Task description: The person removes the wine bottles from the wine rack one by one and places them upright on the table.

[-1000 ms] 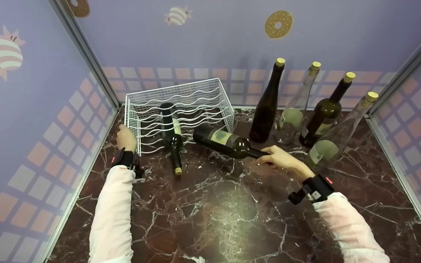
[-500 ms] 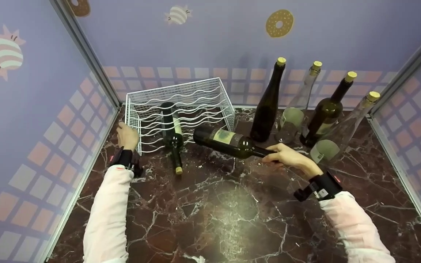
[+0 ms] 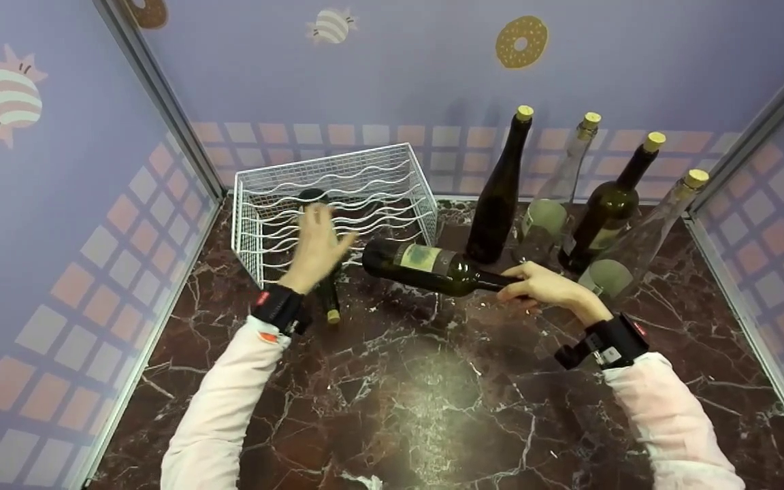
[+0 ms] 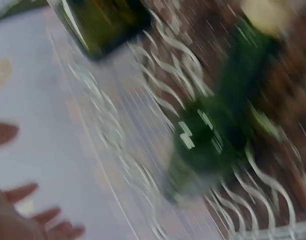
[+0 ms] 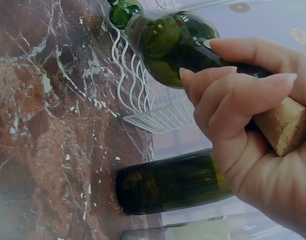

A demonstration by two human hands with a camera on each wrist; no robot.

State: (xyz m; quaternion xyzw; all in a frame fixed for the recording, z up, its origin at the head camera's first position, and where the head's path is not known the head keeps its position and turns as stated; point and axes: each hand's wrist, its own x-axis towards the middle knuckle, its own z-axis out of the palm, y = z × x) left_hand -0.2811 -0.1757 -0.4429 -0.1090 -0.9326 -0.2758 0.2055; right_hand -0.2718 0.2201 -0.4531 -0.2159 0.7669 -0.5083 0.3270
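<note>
My right hand point(image 3: 542, 284) grips a dark green wine bottle point(image 3: 426, 262) by the neck, tilted with its base toward the rack. In the right wrist view the fingers curl round the neck, and the cork point(image 5: 284, 125) shows by the palm. My left hand point(image 3: 317, 248) is over the white wire wine rack point(image 3: 247, 231), fingers spread, holding nothing. Under it another dark wine bottle point(image 3: 329, 296) lies on the wavy rack bars, neck toward me, its middle hidden by the hand. The left wrist view is blurred, with that bottle point(image 4: 210, 130) across the bars.
To the right of the rack stand several corked bottles: a slim dark one point(image 3: 494, 204), a clear one point(image 3: 545, 218), a dark labelled one point(image 3: 610, 211) and another clear one point(image 3: 606, 275). Patterned walls enclose the dark marbled tabletop point(image 3: 392, 395) at the back and sides.
My left hand has let go of the rack's left side and moved right, over the lying bottle. My right hand has shifted slightly right with its bottle, now closer to level.
</note>
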